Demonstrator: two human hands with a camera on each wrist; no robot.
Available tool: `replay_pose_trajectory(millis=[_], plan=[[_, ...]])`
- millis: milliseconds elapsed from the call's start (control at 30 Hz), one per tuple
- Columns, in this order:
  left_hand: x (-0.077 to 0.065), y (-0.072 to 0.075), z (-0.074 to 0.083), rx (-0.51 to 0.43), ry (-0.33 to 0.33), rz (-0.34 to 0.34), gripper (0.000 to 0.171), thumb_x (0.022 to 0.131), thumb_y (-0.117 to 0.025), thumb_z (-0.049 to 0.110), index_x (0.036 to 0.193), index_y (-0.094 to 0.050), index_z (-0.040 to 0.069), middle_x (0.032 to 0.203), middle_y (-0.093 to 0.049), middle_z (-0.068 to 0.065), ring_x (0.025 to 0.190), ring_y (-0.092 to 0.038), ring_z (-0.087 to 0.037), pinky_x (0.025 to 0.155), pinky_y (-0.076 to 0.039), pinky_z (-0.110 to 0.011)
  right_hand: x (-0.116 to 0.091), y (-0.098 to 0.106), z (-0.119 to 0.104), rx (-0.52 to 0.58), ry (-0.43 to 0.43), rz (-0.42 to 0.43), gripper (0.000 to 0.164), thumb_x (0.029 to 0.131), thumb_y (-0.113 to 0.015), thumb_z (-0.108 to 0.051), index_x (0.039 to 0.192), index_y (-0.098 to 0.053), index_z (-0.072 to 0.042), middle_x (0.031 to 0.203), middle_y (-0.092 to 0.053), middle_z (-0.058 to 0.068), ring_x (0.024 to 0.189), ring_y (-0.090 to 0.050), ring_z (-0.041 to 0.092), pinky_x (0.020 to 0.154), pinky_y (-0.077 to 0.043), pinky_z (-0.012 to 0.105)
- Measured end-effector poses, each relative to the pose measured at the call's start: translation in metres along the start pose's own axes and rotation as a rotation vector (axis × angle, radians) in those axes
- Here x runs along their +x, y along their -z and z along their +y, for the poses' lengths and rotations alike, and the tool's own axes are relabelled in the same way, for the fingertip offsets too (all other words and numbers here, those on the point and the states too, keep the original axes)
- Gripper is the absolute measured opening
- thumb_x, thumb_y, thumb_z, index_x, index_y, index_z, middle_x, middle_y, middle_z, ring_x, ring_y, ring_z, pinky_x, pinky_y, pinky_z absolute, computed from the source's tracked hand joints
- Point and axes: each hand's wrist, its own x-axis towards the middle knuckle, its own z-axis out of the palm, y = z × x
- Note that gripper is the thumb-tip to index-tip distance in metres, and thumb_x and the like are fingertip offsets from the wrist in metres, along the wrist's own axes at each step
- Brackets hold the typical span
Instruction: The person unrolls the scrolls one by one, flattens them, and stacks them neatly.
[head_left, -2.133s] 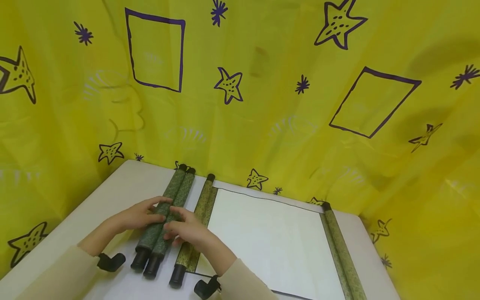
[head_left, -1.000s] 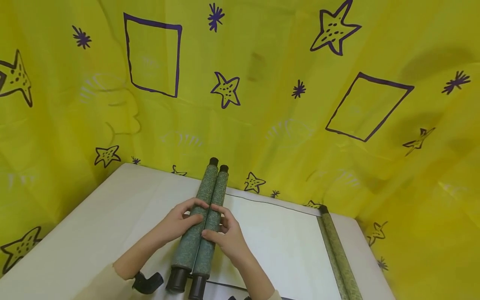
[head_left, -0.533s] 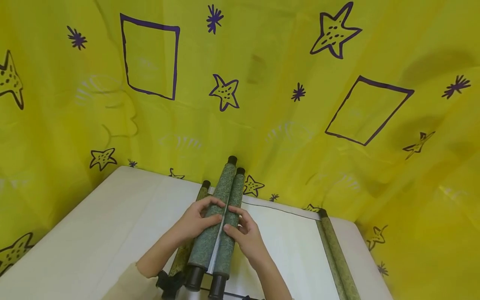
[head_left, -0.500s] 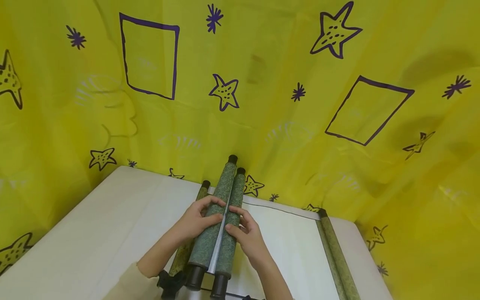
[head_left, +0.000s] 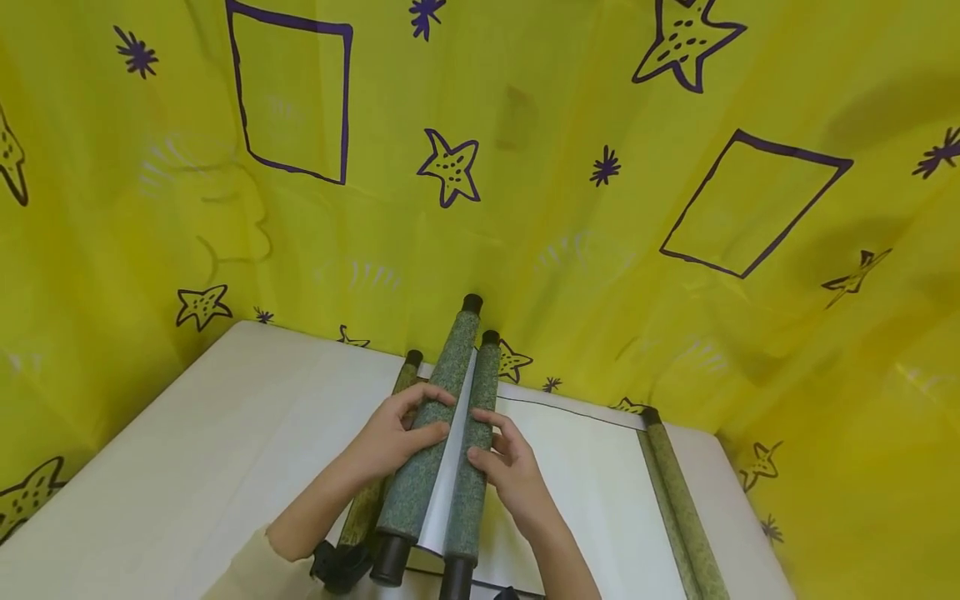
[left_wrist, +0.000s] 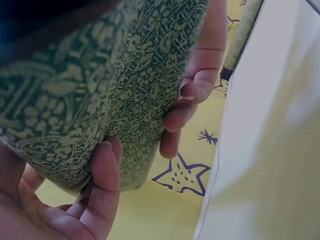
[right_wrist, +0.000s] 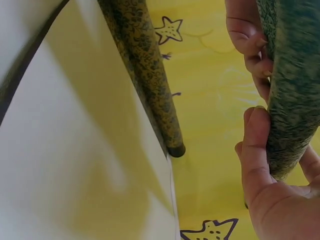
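A green patterned scroll (head_left: pixel 420 483) with black end knobs is held off the table, tilted with its far end up. My left hand (head_left: pixel 392 435) grips its left roll, thumb on top. My right hand (head_left: pixel 516 473) grips the narrower right roll (head_left: pixel 471 483) between thumb and fingers. Between the two rolls shows a strip of white paper (head_left: pixel 448 483), wider at the near end. Close up in the left wrist view, the green cloth (left_wrist: pixel 145 75) bears a pale floral pattern. In the right wrist view, the right-hand fingers (right_wrist: pixel 257 145) press against the roll's side.
Below lies an unrolled scroll with a white sheet (head_left: pixel 592 492), a gold-patterned left roller (head_left: pixel 366 504) partly hidden by the left arm, and a right roller (head_left: pixel 678 492). All rest on a white table (head_left: pixel 247 417). A yellow curtain (head_left: pixel 555 200) with purple stars hangs behind.
Both hands have lifted the green scroll and carried it rightward, from left of the gold roller to above the white sheet. Its two rolls have parted, baring white paper between them.
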Motion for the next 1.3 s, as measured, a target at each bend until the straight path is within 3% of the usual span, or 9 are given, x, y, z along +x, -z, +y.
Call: replay_pose_trajectory(millis=[133, 300, 467, 633, 867, 1000, 1300], plan=[[-0.005, 0.002, 0.02, -0.054, 0.007, -0.027, 0.03, 0.089, -0.06, 0.013, 0.118, -0.054, 0.01, 0.131, -0.043, -0.008, 0.092, -0.054, -0.028, 0.07, -0.048, -0.037, -0.001, 0.002, -0.004, 0.003, -0.007, 0.009, 0.046, 0.09, -0.058, -0.023, 0.134, -0.042, -0.023, 0.121, -0.049, 0.014, 0.097, -0.055, 0.026, 0.078, -0.046, 0.038], [-0.007, 0.003, 0.027, -0.052, 0.0, -0.023, 0.03, 0.09, -0.059, 0.013, 0.119, -0.054, 0.009, 0.132, -0.042, -0.008, 0.105, -0.05, -0.028, 0.074, -0.048, -0.036, 0.0, 0.001, -0.004, -0.018, 0.019, 0.015, 0.048, 0.088, -0.061, -0.024, 0.133, -0.044, -0.024, 0.141, -0.031, 0.004, 0.108, -0.051, 0.027, 0.081, -0.046, 0.037], [-0.007, 0.003, 0.026, -0.103, -0.003, -0.036, 0.03, 0.09, -0.058, 0.013, 0.119, -0.053, 0.009, 0.133, -0.04, -0.007, 0.107, -0.047, -0.031, 0.072, -0.049, -0.037, -0.001, 0.003, -0.003, -0.037, 0.029, 0.037, 0.048, 0.088, -0.062, -0.019, 0.132, -0.045, -0.024, 0.143, -0.027, -0.001, 0.103, -0.052, 0.028, 0.079, -0.046, 0.037], [-0.008, 0.004, 0.026, -0.095, -0.011, -0.037, 0.03, 0.09, -0.058, 0.013, 0.119, -0.053, 0.008, 0.134, -0.04, -0.007, 0.111, -0.045, -0.029, 0.075, -0.048, -0.038, -0.004, 0.003, -0.011, -0.03, 0.008, 0.029, 0.048, 0.089, -0.061, -0.016, 0.133, -0.043, -0.02, 0.144, -0.025, 0.001, 0.1, -0.055, 0.026, 0.078, -0.047, 0.036], [-0.001, 0.007, -0.002, -0.082, -0.027, -0.029, 0.03, 0.089, -0.061, 0.025, 0.117, -0.055, 0.017, 0.133, -0.041, -0.002, 0.108, -0.047, -0.027, 0.075, -0.048, -0.038, -0.002, 0.005, -0.01, -0.031, 0.022, 0.049, 0.047, 0.088, -0.062, -0.016, 0.131, -0.046, -0.022, 0.14, -0.031, -0.003, 0.098, -0.056, 0.026, 0.076, -0.047, 0.037], [-0.002, 0.008, -0.002, -0.103, -0.016, -0.029, 0.032, 0.088, -0.062, 0.026, 0.118, -0.054, 0.017, 0.132, -0.041, -0.001, 0.103, -0.05, -0.028, 0.073, -0.049, -0.039, -0.001, 0.006, -0.006, -0.022, 0.037, 0.053, 0.047, 0.087, -0.064, -0.018, 0.13, -0.046, -0.022, 0.138, -0.035, -0.002, 0.099, -0.056, 0.026, 0.076, -0.048, 0.038], [-0.002, 0.009, 0.008, -0.103, -0.058, -0.031, 0.031, 0.089, -0.061, 0.024, 0.118, -0.054, 0.017, 0.129, -0.043, -0.002, 0.108, -0.048, -0.027, 0.077, -0.047, -0.04, -0.002, 0.007, -0.011, -0.025, 0.058, 0.091, 0.045, 0.087, -0.062, -0.016, 0.129, -0.047, -0.022, 0.138, -0.035, -0.004, 0.101, -0.053, 0.027, 0.078, -0.046, 0.037]])
